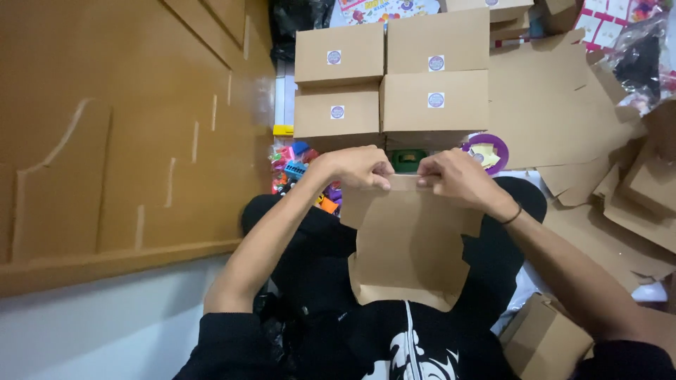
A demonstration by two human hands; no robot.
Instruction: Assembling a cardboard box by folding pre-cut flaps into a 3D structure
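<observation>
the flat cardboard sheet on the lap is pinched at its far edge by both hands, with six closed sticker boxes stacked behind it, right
Not quite. The head view shows four closed boxes with round stickers stacked behind it, not six. The rest holds: the flat cardboard sheet lies on the lap, and the left hand and right hand both pinch its far edge.

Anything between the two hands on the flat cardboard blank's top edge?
Head view: only a short stretch of the flat brown cardboard blank shows between left hand and right hand.

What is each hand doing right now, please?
Left hand: closed, pinching the flat cardboard sheet's top edge.
Right hand: closed, pinching the same edge.
</observation>
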